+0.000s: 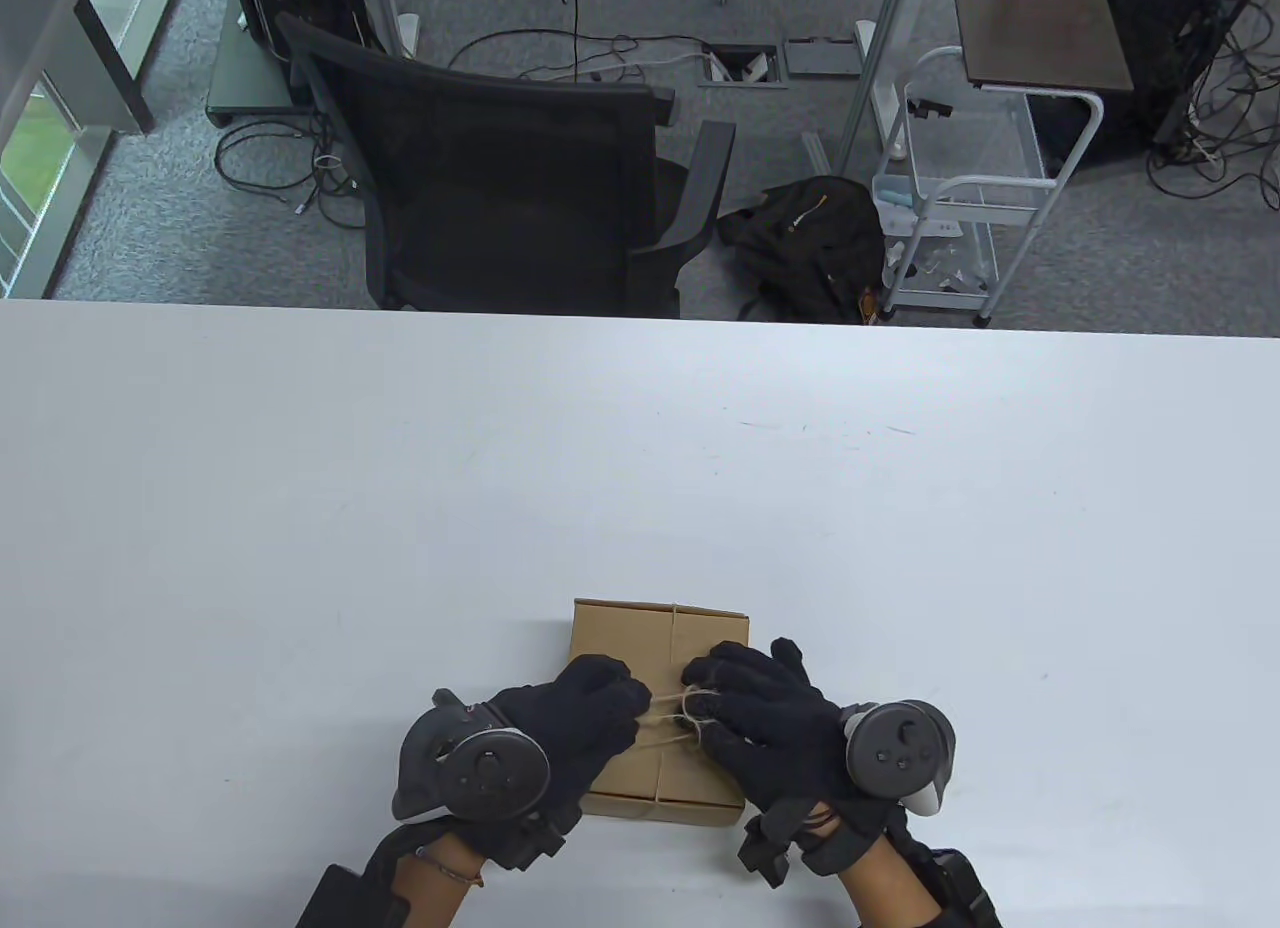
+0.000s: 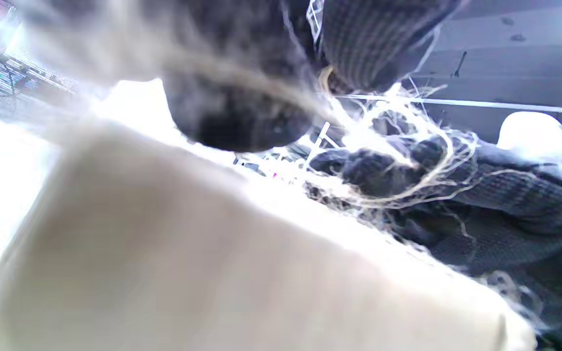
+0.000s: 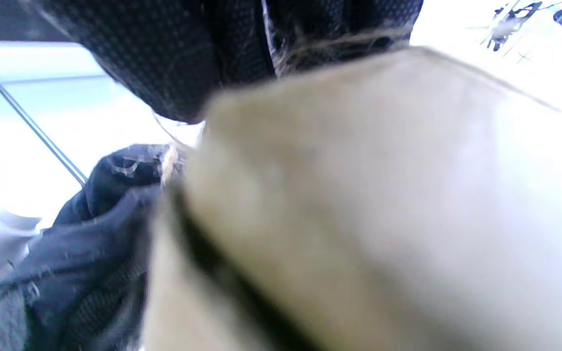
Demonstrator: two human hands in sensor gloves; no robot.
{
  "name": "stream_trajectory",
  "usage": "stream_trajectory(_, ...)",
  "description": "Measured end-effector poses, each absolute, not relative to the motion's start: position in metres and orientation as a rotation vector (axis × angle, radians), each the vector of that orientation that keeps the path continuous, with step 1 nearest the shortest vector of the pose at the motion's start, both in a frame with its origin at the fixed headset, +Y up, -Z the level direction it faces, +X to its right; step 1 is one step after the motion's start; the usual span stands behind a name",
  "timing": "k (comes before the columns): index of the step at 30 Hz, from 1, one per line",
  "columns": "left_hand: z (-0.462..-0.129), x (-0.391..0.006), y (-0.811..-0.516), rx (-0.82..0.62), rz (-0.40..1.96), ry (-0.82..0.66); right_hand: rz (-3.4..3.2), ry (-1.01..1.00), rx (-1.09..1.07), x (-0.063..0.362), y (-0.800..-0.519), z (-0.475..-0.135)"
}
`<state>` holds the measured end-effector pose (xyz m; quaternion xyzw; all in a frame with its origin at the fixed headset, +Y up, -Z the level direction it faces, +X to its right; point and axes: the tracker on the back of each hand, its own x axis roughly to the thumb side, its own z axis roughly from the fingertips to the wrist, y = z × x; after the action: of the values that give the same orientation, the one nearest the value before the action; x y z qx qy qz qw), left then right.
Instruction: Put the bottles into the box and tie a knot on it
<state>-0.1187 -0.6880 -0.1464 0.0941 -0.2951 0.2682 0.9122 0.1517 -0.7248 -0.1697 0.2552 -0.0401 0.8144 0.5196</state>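
Observation:
A closed brown cardboard box (image 1: 655,648) lies near the table's front edge, with thin pale twine (image 1: 690,713) wrapped round it lengthwise and across. My left hand (image 1: 615,703) rests on the box's left half, its fingers curled and pinching a strand of twine (image 2: 327,80). My right hand (image 1: 725,693) lies on the right half, where its thumb and fingers hold the twine loops at the crossing. In the left wrist view frayed twine (image 2: 422,161) loops round the right hand's fingers (image 2: 481,204). The box (image 3: 383,195) fills the right wrist view. No bottles show.
The white table (image 1: 300,528) stretches far to the left, right and back of the box. Beyond its far edge stand a black office chair (image 1: 500,168), a dark backpack (image 1: 810,238) on the floor and a white wire cart (image 1: 960,198).

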Motion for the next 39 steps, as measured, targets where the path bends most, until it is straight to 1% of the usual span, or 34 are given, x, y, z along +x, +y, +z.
stream_trajectory(6, -0.150, -0.130, -0.688, 0.181, 0.544, -0.571, 2.062, -0.114, 0.627, 0.161, -0.717, -0.169)
stream_trajectory(10, -0.154, -0.135, -0.692, 0.168, 0.499, -0.531, 2.205, -0.207, 0.647, 0.163, -0.711, -0.164)
stream_trajectory(12, -0.157, -0.139, -0.695, 0.140, 0.489, -0.511, 2.294, -0.287, 0.629, 0.165, -0.707, -0.161)
stream_trajectory(16, -0.160, -0.146, -0.698, 0.135, 0.489, -0.480, 2.424, -0.347, 0.642, 0.169, -0.703, -0.160)
stream_trajectory(24, -0.166, -0.156, -0.706, 0.122, 0.511, -0.453, 2.607, -0.375, 0.596, 0.176, -0.699, -0.160)
stream_trajectory(26, -0.167, -0.158, -0.707, 0.114, 0.525, -0.455, 2.638, -0.295, 0.572, 0.177, -0.701, -0.162)
stream_trajectory(31, -0.171, -0.164, -0.710, 0.090, 0.543, -0.448, 2.652, -0.198, 0.522, 0.181, -0.709, -0.168)
stream_trajectory(39, -0.174, -0.174, -0.714, 0.073, 0.508, -0.418, 2.628, -0.118, 0.455, 0.190, -0.715, -0.174)
